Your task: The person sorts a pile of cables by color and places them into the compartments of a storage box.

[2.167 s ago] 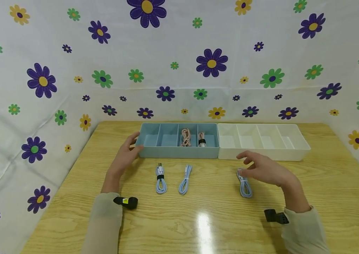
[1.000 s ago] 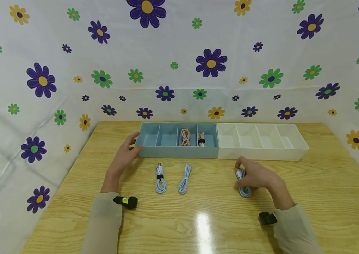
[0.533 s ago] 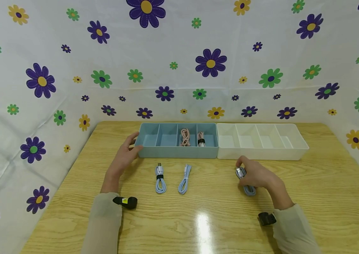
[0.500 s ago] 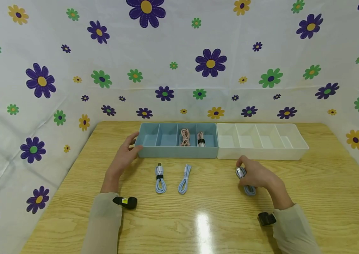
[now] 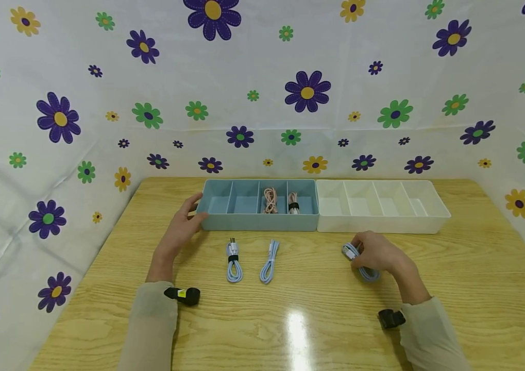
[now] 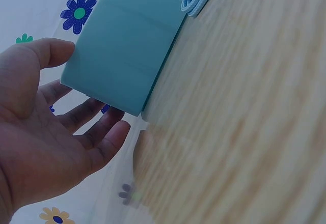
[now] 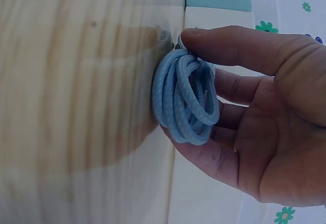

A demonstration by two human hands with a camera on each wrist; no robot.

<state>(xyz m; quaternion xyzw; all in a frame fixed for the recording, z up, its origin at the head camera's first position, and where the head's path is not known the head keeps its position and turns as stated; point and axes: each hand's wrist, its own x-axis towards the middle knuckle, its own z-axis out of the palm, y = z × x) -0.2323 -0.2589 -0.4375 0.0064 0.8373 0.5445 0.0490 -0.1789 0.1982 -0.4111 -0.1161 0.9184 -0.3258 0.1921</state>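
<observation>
My right hand [image 5: 375,252] grips a coiled light-blue charging cable [image 7: 186,96] between thumb and fingers, just in front of the white divided box [image 5: 385,224]. The cable's white plug end [image 5: 349,251] points away to the left; its loops lie partly under the hand. In the right wrist view the coil is at or close to the tabletop; I cannot tell whether it touches. My left hand [image 5: 181,226] rests at the left end of the blue divided box [image 5: 259,222], its thumb at the corner and its fingers loosely bent along the end wall [image 6: 109,76].
Two more coiled light-blue cables lie on the wooden table: one with a black strap [image 5: 234,260], another [image 5: 269,263] to its right. Pink cables [image 5: 270,201] sit in the blue box's two right compartments. Flowered cloth [image 5: 243,77] stands behind the table.
My right hand has come down onto the blue cable and taken hold of it. The coil has turned, its loops swinging right. My left hand has stayed at the blue box's end.
</observation>
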